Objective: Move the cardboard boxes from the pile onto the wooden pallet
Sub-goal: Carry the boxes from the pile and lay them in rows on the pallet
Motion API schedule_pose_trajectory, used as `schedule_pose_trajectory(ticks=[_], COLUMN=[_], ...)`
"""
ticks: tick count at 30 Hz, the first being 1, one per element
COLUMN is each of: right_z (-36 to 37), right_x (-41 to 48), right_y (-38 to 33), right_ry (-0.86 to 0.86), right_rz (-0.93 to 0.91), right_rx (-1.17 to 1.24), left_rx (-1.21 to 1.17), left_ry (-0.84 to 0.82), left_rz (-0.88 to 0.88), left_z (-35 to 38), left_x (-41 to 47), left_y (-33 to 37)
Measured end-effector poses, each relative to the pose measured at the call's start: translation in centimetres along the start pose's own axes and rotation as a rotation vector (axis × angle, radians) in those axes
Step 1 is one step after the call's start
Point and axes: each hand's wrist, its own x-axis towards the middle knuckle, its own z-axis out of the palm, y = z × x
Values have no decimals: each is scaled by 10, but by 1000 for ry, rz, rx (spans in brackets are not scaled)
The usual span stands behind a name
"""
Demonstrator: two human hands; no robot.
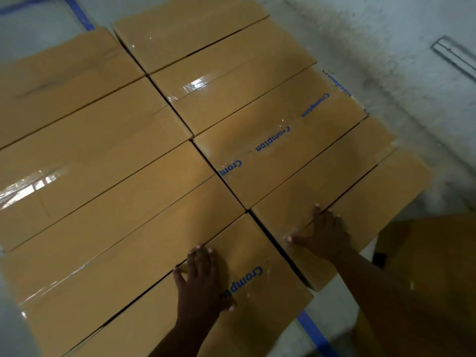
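Note:
Several long brown cardboard boxes lie flat side by side in two columns, taped along their tops, some printed "Crompton" in blue. My left hand (202, 275) rests flat, fingers spread, on the nearest box of the left column (247, 256), across its seam with the neighbouring box. On the nearest boxes of the right column (365, 199), my right hand (325, 231) also lies flat with fingers apart. Neither hand grips anything. The wooden pallet is hidden under the boxes.
Another brown cardboard box (432, 269) stands at the lower right, beside my right forearm. Blue tape lines (315, 333) mark the pale grey floor (401, 81) near the stack's front corner and at the far left. A grey metal strip (454, 56) lies at the right.

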Motion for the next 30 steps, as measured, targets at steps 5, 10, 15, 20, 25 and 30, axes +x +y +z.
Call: schedule_pose_trajectory(ticks=[5,10,15,20,25,30], right_z=[13,19,15,29,63,73], right_x=[-14,-23,-27,-39,-67,-118], right_y=[-22,-24,-18,-27,-37,-51], right_ry=[43,25,55,128,175,68], right_rz=[-19,-42,-108,-87,-83,116], right_rx=[-10,-6,-27,-2,-24,137], left_rx=[9,17,16,-7,-176,-459], left_ry=[39,60,35,-2,63,332], left_rz=[1,20,-13,-32,1,-492], left_z=[0,-1,-2,-11,-24,-30], left_x=[-2,-2,-2,-9,-9,-31], left_y=[-2,-1,0,5,-9,-67])
